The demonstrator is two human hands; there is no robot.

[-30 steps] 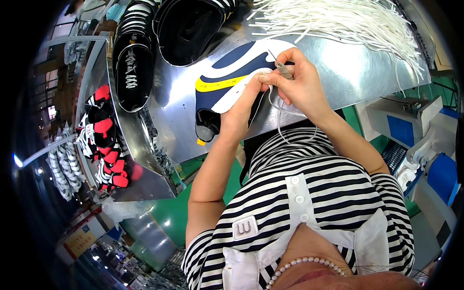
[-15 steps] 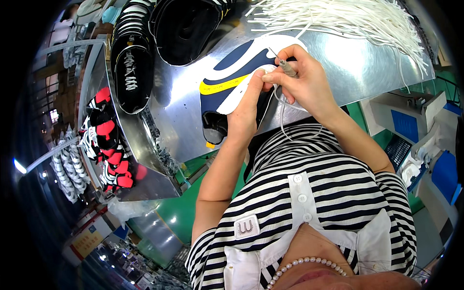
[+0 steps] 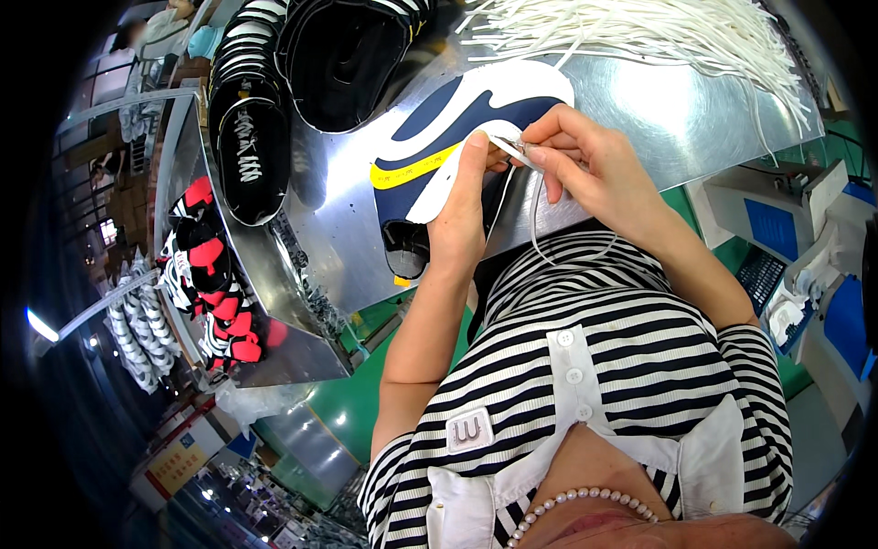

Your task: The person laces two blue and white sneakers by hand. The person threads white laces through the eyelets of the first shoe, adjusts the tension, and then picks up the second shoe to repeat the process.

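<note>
On the metal bench lies a navy and white shoe upper (image 3: 526, 82) with a yellow strip. My left hand (image 3: 460, 206) grips its edge, thumb on the white side panel. Close beside it, my right hand (image 3: 594, 169) is closed on a thin metal awl (image 3: 519, 145), whose handle is mostly hidden by the fingers. A white shoelace (image 3: 505, 148) runs between the two hands at the eyelet edge, and its slack length loops down towards my striped shirt. Whether the awl's tip is through an eyelet cannot be made out.
A heap of white laces (image 3: 631, 32) covers the back right of the bench (image 3: 338, 247). Black shoe uppers (image 3: 249, 156) stand at the back left. Red, black and white uppers (image 3: 215, 265) hang beyond the left edge. Right of the bench is a blue basket (image 3: 759, 274).
My right hand has drawn the awl back to the right and turned it, its tip now near the left thumb. White lace now stretches between my hands. The upper has shifted slightly left.
</note>
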